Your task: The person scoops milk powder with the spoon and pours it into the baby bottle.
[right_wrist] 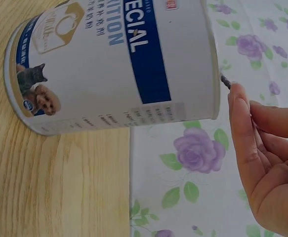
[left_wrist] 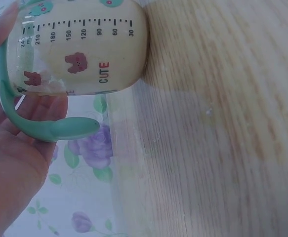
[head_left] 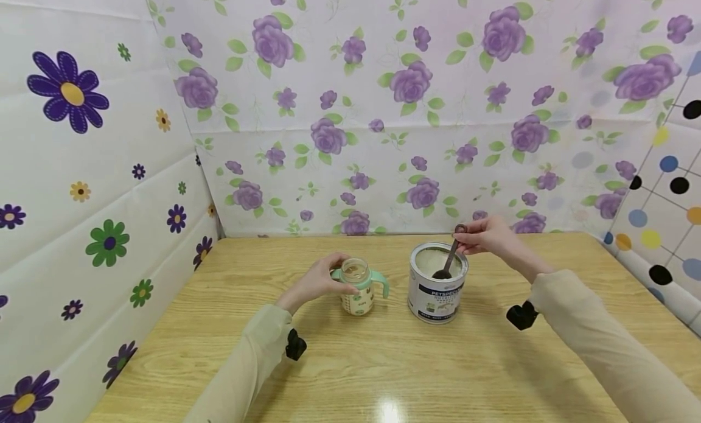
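A baby bottle [head_left: 357, 300] without a lid, with green handles and a cream-coloured liquid inside, stands upright on the table. My left hand [head_left: 327, 276] grips it around its upper part; in the left wrist view the bottle [left_wrist: 84, 54] shows its measuring marks. To its right stands an open milk powder tin [head_left: 436, 298] with pale powder in it. My right hand [head_left: 486, 235] pinches the handle of a dark spoon [head_left: 451, 255], whose bowl rests at the powder. In the right wrist view the tin [right_wrist: 99, 69] hides most of the spoon.
The wooden table [head_left: 361, 368] carries the bottle and the tin. A floral cloth [head_left: 372, 106] hangs behind its back edge, with patterned cloths on the left [head_left: 109, 185] and right [head_left: 670, 210].
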Demonstrator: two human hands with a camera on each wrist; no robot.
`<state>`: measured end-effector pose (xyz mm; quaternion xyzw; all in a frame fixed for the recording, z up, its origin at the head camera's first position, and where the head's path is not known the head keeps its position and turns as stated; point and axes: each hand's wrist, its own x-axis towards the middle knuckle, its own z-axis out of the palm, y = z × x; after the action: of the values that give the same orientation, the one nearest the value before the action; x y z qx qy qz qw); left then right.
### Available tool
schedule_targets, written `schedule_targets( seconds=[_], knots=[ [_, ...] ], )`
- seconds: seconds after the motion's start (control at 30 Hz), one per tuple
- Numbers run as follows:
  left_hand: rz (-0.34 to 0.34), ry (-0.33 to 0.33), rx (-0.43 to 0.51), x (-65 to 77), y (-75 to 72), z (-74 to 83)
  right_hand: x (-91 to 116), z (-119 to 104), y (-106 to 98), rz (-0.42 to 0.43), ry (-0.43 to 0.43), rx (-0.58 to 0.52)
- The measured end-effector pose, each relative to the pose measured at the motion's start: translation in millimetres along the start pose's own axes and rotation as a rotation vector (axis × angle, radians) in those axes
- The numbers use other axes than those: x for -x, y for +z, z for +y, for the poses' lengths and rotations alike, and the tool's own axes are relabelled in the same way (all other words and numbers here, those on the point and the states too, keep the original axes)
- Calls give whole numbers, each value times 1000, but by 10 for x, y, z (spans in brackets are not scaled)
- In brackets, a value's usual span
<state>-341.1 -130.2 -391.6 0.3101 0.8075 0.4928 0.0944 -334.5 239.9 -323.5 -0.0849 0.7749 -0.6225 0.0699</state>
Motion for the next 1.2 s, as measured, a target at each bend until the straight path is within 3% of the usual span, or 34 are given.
schedule_targets(
  seconds=[0.27, 0.57, 1.2],
  knots=[
    [11, 29, -29, 7, -3, -17, -34, 41, 22, -12, -1, 62],
    [12, -12, -19, 5, 2, 6, -47, 69, 1, 16, -77, 347],
    [-1, 20, -4, 1, -1, 3, -103, 232, -35, -67, -80, 288]
  ],
)
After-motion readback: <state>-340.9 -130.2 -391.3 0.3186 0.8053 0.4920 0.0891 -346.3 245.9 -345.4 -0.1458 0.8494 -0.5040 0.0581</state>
